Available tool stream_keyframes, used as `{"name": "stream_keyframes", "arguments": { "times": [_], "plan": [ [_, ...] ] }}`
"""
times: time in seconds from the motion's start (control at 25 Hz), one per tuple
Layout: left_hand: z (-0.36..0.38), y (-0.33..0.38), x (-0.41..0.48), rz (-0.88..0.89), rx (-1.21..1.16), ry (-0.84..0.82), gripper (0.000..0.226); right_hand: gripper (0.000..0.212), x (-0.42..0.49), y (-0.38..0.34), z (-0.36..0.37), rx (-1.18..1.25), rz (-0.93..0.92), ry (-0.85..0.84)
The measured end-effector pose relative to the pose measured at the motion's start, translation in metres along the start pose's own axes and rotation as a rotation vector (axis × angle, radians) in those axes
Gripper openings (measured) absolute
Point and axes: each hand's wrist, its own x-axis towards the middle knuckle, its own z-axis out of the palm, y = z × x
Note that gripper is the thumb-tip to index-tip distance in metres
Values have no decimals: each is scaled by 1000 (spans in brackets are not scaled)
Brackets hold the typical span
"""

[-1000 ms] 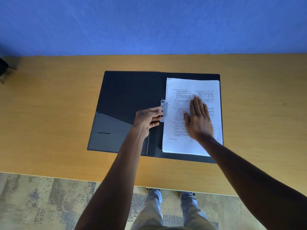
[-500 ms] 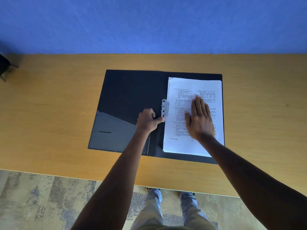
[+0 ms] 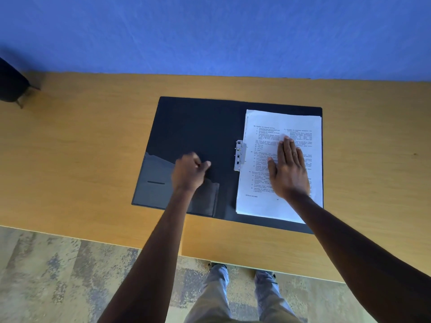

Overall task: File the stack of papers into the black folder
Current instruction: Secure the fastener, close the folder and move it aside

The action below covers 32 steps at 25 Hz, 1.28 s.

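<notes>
Head view shows the stack of papers (image 3: 279, 164) on the open black folder (image 3: 198, 131), right half, under the flat, fingers-spread right hand (image 3: 288, 169). Motion blur smears the left hand (image 3: 189, 172), fingers curled on nothing, over the folder's left half; the printed text is unreadable.

A wooden table (image 3: 70, 159) stands against a blue wall (image 3: 210, 31).

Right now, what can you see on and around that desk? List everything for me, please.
folder: one, black, lying open on the desk
papers: one stack, white with print, on the folder's right half
clip: one, silver, at the folder's middle, over the papers' left edge
desk: one, light wood, against the wall
wall: blue, behind the desk
dark object: one, black, far left, cut off
carpet: grey, patterned, below
left hand: curled, over the folder's left half
right hand: flat on the papers
legs: two, grey trousers
</notes>
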Motion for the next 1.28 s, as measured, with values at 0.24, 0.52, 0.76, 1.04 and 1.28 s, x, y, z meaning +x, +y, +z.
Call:
{"name": "stream_keyframes", "arguments": {
  "times": [0.24,0.52,0.76,1.04,1.28],
  "plan": [
    [-49,-62,6,-365,331,244,66,63,0,0,-1,15,10,8],
    [-55,-65,17,-391,310,131,74,65,0,-1,-5,-3,2,-9],
    [-69,-71,33,-468,152,138,68,64,0,-1,-3,-13,-7,3],
    [-103,-91,46,-421,-289,136,36,69,0,0,-7,-30,-3,-16],
    [-153,-57,13,-141,-699,-111,36,61,7,5,-13,82,22,-76]
  ]
}}
